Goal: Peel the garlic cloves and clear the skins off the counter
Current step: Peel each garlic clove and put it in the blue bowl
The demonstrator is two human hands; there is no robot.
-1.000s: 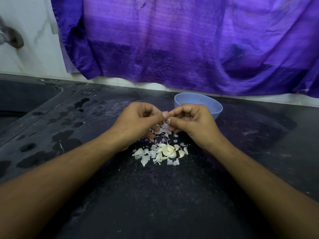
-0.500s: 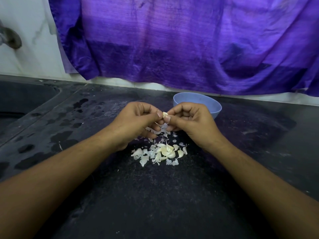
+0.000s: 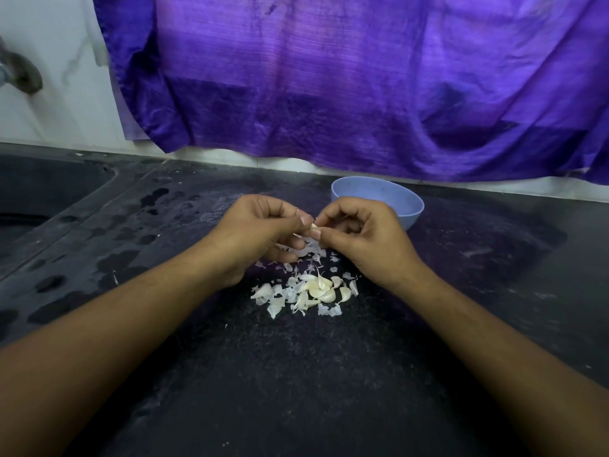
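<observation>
The clove [image 3: 314, 226] sits above the worktop [image 3: 296, 374], pinched from both sides: my left grip [image 3: 260, 232] and right grip [image 3: 365, 239] each close thumb and fingertips on it. It looks small and slick, so a hard tug at the skin could shoot it out toward the wet patches [image 3: 115, 262] on the left. Below, skins [image 3: 280, 300] lie mixed among the cloves [image 3: 321, 290]; a careless sweep would take both. The bowl [image 3: 395, 196] just behind my right grip could be knocked.

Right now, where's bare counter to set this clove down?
Bare counter lies between the forearms, nearer than the garlic pile, and right of the blue bowl. Crowded under left hand and right hand; wet patches beside the sink.
</observation>
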